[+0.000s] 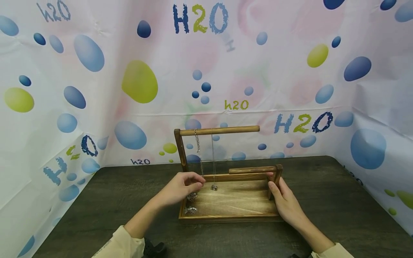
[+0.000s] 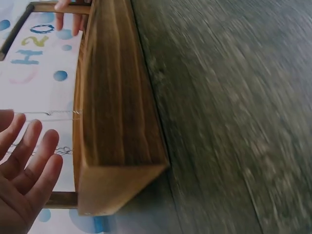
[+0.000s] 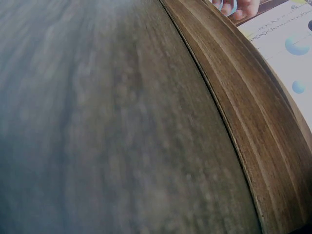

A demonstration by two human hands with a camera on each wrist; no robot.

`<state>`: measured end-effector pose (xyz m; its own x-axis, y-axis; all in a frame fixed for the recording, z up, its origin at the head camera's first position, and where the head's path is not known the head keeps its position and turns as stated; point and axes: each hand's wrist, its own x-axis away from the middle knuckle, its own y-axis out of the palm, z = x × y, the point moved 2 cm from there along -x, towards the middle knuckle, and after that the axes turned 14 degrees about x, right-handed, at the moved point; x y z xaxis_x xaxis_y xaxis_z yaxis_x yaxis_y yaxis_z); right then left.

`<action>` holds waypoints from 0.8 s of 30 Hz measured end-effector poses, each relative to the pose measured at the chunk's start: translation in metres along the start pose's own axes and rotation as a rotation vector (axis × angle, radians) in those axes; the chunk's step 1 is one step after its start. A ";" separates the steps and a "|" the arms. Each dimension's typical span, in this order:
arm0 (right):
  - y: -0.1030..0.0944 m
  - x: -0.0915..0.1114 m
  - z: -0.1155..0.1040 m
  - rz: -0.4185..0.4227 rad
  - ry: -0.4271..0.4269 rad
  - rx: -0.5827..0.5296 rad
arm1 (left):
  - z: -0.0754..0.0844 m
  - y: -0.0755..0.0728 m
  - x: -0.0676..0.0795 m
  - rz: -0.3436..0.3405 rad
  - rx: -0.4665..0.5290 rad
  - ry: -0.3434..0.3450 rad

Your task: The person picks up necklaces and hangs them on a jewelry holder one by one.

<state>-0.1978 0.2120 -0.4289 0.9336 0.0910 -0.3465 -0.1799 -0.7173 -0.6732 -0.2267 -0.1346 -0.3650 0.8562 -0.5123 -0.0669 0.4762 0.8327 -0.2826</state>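
Observation:
A wooden jewelry stand with a tray base and two bars, one high and one lower, stands on the dark table. From its high bar hang a thicker silver chain and a fine necklace with a small pendant. My left hand is over the tray's left side, fingertips right at the lower part of the thicker chain; in the left wrist view its fingers are spread and loosely bent. With thumb in front and fingers behind, my right hand grips the right post of the lower bar.
Silver jewelry pieces lie at the tray's left end, partly under my left hand. A dark object is on the table by the left sleeve. Behind the table hangs a printed backdrop with coloured spots.

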 end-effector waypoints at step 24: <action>0.000 0.000 0.000 0.008 -0.017 -0.009 | -0.016 0.013 -0.007 -0.081 -0.618 0.005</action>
<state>-0.1982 0.2122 -0.4286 0.9268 0.0968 -0.3628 -0.1844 -0.7243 -0.6644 -0.2298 -0.1239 -0.3833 0.8202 -0.5714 -0.0263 0.3343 0.5161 -0.7886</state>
